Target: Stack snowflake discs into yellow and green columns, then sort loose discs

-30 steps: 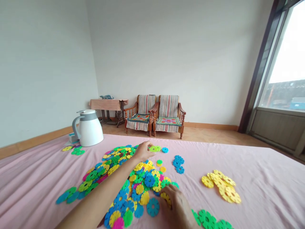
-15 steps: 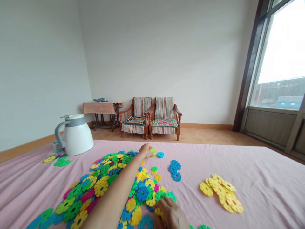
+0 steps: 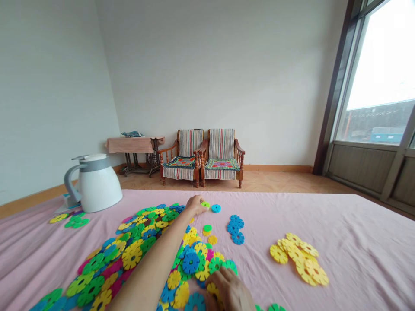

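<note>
My left hand (image 3: 196, 204) stretches out to the far side of the pink cloth, its fingers closed on a light green slotted plastic disc (image 3: 205, 204). Just right of that disc lies a blue disc (image 3: 216, 208). Near the bottom edge, my right hand (image 3: 231, 291) is curled over the pile's near right side, with a yellow slotted disc (image 3: 213, 290) between thumb and fingers; its fingertips are partly hidden. A big mixed heap of slotted discs (image 3: 132, 255) in green, yellow, blue and pink spreads under and around my left forearm.
To the right lie a group of blue discs (image 3: 235, 229) and a group of yellow discs (image 3: 300, 258). A white jug (image 3: 100, 185) stands at the left, with a few green discs (image 3: 77, 221) before it. Two wooden armchairs (image 3: 222, 162) stand beyond the pink-covered table (image 3: 350, 216).
The whole view has shifted slightly, so things sit a little further left. Both hands keep nearly the same places over the discs.
</note>
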Demonstrator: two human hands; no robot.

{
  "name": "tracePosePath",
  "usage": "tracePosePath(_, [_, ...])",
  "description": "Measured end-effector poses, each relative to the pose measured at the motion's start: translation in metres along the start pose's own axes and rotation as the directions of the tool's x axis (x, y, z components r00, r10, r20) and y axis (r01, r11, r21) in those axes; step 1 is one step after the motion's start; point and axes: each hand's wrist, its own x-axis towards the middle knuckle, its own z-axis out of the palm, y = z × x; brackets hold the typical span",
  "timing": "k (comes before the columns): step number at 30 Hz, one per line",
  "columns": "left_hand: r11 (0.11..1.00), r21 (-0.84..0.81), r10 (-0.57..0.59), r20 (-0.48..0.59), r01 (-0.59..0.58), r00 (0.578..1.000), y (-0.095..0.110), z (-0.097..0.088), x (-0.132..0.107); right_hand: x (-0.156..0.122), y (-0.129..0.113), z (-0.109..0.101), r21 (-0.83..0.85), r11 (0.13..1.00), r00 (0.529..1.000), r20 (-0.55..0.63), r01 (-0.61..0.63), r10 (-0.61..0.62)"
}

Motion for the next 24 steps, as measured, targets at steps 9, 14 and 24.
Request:
tracePosePath(9, [1.0,0.011,0.006,-0.036,-0.006,0.999,0.003,-0.004,-0.005,0.002,-0.002,-0.003,0.043,0.999,0.999,0.024,-0.029,0.028])
tracePosePath(14, [0.999,-0.02,0.022,-0.162,-0.025,0.987,0.01,-0.019,-0.021,0.003,-0.013,-0.017,0.194,0.976,0.994,0.055,-0.101,0.093])
tracePosePath(24, [0.958,-0.085,0.237,-0.299,-0.273,0.924,0.028,-0.054,-0.157,0.02,-0.019,-0.069,0.274,0.921,0.949,-0.073,-0.277,0.307])
